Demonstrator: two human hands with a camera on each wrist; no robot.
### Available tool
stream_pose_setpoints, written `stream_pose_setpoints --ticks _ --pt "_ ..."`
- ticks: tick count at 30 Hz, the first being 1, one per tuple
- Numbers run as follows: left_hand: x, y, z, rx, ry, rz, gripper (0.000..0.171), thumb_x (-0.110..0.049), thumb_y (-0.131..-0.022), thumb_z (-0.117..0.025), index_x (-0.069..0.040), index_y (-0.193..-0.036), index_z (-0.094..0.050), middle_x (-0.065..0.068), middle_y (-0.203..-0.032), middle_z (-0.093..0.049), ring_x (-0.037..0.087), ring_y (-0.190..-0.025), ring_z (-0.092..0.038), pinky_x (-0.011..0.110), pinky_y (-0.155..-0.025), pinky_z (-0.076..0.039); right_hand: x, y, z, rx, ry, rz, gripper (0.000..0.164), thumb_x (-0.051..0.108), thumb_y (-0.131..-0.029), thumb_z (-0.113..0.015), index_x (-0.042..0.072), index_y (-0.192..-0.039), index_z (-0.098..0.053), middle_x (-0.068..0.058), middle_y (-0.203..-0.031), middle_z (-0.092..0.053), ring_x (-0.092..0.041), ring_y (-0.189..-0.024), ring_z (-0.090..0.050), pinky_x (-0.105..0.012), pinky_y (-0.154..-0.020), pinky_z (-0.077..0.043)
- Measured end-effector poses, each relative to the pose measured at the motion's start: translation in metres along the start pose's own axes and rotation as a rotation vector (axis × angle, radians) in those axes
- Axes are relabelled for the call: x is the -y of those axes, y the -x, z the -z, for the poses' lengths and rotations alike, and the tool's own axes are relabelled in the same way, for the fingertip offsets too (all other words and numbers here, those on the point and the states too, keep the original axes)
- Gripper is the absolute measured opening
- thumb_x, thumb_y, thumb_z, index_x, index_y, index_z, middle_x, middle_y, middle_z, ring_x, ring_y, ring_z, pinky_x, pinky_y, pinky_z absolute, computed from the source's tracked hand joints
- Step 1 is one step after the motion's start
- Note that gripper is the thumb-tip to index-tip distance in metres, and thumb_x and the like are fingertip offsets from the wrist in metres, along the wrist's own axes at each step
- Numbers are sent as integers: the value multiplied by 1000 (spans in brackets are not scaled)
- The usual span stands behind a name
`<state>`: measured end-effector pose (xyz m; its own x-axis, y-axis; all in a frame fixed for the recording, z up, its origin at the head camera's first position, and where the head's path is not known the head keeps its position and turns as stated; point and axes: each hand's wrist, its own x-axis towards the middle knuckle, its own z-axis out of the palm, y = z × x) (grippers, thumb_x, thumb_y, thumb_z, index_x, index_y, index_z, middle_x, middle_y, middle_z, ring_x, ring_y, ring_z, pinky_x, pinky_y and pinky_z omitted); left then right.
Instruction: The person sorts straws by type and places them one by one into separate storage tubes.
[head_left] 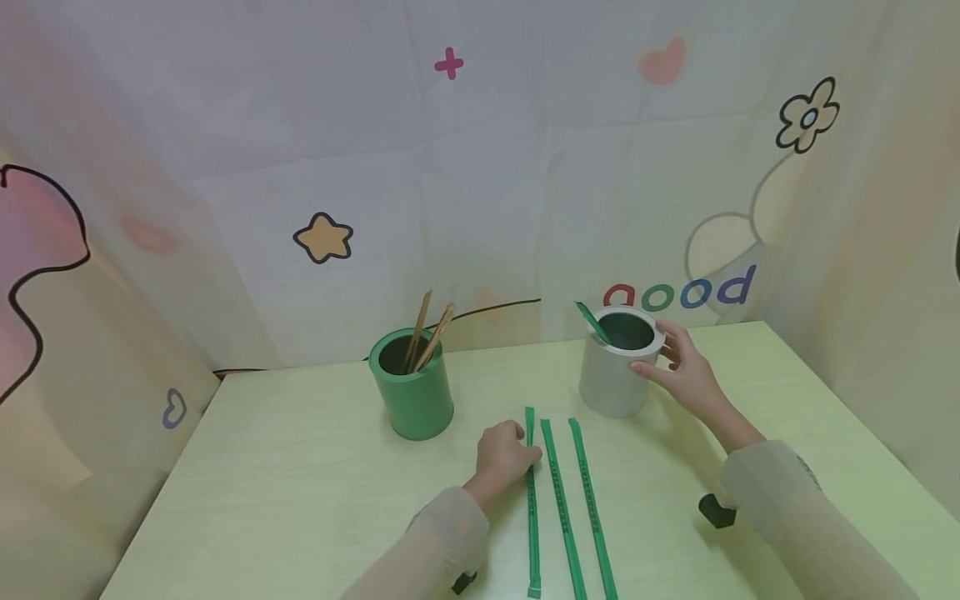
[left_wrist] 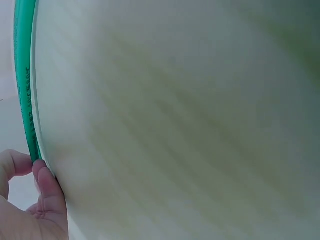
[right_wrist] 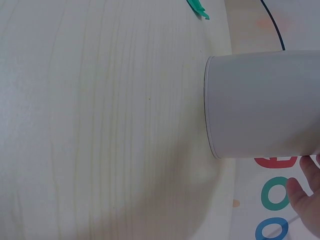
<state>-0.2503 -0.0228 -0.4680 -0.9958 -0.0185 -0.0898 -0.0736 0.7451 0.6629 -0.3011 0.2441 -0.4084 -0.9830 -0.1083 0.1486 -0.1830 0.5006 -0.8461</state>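
My left hand (head_left: 504, 457) pinches the leftmost of three long, thin green wrapped straws (head_left: 533, 525) lying on the table, holding it near its far end. In the left wrist view, thumb and fingers (left_wrist: 49, 187) close on the printed green wrapper (left_wrist: 24, 65). At the back right, my right hand (head_left: 686, 371) holds the side of an upright white cup (head_left: 611, 387), thumb in front and fingers by the rim. One green wrapped straw (head_left: 592, 322) leans inside that cup. The right wrist view shows the cup's side (right_wrist: 265, 105) with fingertips against it.
A green cup (head_left: 420, 408) with several thin brown sticks (head_left: 417, 329) stands at the back left. Two more green wrapped straws, a middle one (head_left: 561, 500) and a right one (head_left: 590, 500), lie between the arms. A printed cloth (head_left: 480, 208) hangs behind the table (head_left: 300, 483).
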Motion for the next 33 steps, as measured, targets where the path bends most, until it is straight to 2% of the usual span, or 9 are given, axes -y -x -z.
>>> stream_pose_setpoints --ticks 5,8,12,16,24,33 --pt "1 1 3 -25 54 -8 12 -16 -71 -67 -5 -75 -64 1 -69 -61 11 -60 -48 22 -54 -42 1 0 0 2 -2 0 84 37 -79 -64 14 -141 -11 -18 -146 -16 -45 -127 -25 -58 -94 -31" --pt "2 0 5 -29 92 -5 12 -16 -72 -66 -7 -66 -62 -2 -58 -53 11 -53 -45 19 -47 -35 1 0 0 4 -4 0 84 37 -79 -64 14 -141 -11 -18 -146 -16 -45 -127 -24 -58 -94 -31" --pt "1 -2 8 -23 154 -8 12 -17 -74 -65 -8 -68 -61 -2 -56 -54 9 -50 -45 19 -47 -35 1 0 0 4 -2 0 85 37 -79 -63 14 -141 -10 -18 -146 -15 -45 -128 -24 -59 -94 -31" --pt "-4 -3 17 -11 254 -12 10 -17 -76 -62 -7 -73 -60 -1 -58 -56 9 -50 -49 19 -48 -37 1 0 0 4 -3 2 85 36 -79 -64 14 -141 -10 -18 -146 -16 -45 -127 -24 -59 -94 -31" --pt "-29 -4 46 -35 468 -38 9 -13 -78 -58 -4 -79 -57 3 -67 -60 12 -55 -60 21 -54 -50 1 0 0 4 -5 0 85 37 -79 -64 14 -141 -11 -18 -146 -16 -45 -128 -24 -59 -94 -31" --pt "-65 -8 84 -47 651 -100 11 -13 -81 -58 -2 -85 -60 7 -74 -64 8 -60 -60 22 -63 -53 0 -1 -1 -2 -7 6 83 37 -79 -64 14 -140 -12 -18 -146 -17 -45 -127 -25 -59 -94 -30"
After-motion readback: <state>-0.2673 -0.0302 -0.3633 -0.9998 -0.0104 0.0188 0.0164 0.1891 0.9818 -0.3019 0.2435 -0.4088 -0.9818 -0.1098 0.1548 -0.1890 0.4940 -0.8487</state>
